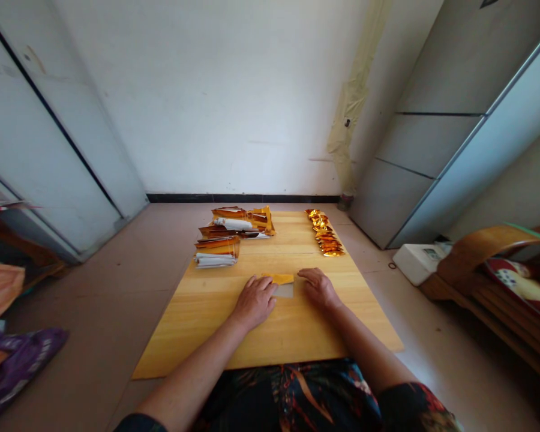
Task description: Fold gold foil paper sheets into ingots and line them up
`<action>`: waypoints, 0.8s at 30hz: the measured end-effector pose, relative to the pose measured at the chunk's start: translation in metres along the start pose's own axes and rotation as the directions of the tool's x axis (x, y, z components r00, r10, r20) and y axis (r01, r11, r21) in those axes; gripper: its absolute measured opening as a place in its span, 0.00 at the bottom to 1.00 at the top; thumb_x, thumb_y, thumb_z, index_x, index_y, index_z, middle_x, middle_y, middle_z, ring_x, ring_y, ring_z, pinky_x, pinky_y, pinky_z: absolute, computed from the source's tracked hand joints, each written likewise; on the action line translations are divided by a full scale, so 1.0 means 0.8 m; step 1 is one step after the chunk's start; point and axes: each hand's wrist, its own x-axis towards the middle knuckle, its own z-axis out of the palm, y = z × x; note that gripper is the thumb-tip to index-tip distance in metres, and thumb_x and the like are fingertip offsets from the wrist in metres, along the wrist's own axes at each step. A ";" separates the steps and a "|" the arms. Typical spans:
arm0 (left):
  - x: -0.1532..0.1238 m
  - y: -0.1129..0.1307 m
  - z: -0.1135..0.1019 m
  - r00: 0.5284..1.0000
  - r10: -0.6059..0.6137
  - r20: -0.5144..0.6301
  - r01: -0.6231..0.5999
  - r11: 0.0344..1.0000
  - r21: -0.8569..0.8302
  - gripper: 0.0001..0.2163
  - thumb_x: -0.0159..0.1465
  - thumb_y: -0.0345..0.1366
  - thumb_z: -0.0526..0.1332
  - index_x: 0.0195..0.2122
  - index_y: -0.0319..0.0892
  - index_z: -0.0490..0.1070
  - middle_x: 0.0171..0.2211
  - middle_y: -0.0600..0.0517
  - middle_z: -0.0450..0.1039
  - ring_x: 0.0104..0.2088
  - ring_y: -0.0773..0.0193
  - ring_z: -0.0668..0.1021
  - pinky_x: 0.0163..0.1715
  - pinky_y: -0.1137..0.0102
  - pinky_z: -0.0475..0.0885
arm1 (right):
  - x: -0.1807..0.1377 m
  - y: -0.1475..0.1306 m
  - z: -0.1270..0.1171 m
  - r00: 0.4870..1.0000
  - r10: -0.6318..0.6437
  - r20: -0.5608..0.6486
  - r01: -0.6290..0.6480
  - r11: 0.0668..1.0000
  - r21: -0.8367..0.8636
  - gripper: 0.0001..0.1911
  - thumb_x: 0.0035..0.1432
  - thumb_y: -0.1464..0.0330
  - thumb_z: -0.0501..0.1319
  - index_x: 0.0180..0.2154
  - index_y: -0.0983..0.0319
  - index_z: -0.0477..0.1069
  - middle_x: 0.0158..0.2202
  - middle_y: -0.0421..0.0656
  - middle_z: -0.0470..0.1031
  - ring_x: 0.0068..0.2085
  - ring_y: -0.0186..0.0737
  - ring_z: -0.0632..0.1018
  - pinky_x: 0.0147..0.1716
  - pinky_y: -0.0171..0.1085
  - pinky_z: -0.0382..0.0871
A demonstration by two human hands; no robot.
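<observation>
On the wooden board lies a small flat sheet [284, 291], greyish-white below, with a gold-orange strip [279, 278] along its far edge. My left hand [255, 300] rests on the sheet's left end, palm down with fingers stretched out over it. Just right of the sheet, my right hand [319, 290] is low over the board, fingers pointing left and a small gap from the sheet. Nothing shows in its fingers. The underside of both hands is hidden.
A wooden board [207, 324] spans the space before me. Stacked gold-brown and white sheets [216, 252] lie at its far left, beside a white roll-like piece [234, 225]. Shiny gold packets [326, 234] form a row at far right. A white box [416, 264] stands on the floor.
</observation>
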 end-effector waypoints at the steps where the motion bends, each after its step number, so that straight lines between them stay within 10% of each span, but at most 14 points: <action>1: 0.001 0.000 -0.001 1.000 -0.002 0.001 0.002 1.000 -0.001 0.13 0.60 0.32 0.57 0.47 0.46 0.68 0.51 0.48 0.69 0.52 0.57 0.70 0.58 0.54 0.56 | 0.002 0.003 0.003 1.000 -0.016 0.000 0.016 1.000 0.013 0.21 0.52 0.79 0.52 0.45 0.60 0.73 0.43 0.46 0.76 0.44 0.41 0.74 0.45 0.42 0.68; 17: 0.010 0.009 -0.007 1.000 -0.016 0.017 0.015 0.998 0.053 0.15 0.60 0.35 0.60 0.48 0.52 0.70 0.45 0.48 0.70 0.47 0.55 0.72 0.57 0.48 0.54 | 0.008 -0.039 -0.002 0.961 0.023 0.274 0.022 0.987 -0.157 0.13 0.61 0.73 0.54 0.44 0.57 0.74 0.46 0.44 0.75 0.46 0.39 0.71 0.47 0.41 0.61; 24: 0.026 0.015 -0.005 0.996 0.035 0.078 -0.035 0.999 0.002 0.07 0.59 0.34 0.61 0.38 0.43 0.73 0.41 0.47 0.71 0.45 0.57 0.72 0.47 0.61 0.67 | 0.007 -0.036 -0.003 0.957 0.042 0.287 -0.008 0.993 -0.118 0.13 0.55 0.65 0.63 0.44 0.58 0.74 0.48 0.45 0.74 0.48 0.43 0.70 0.48 0.42 0.60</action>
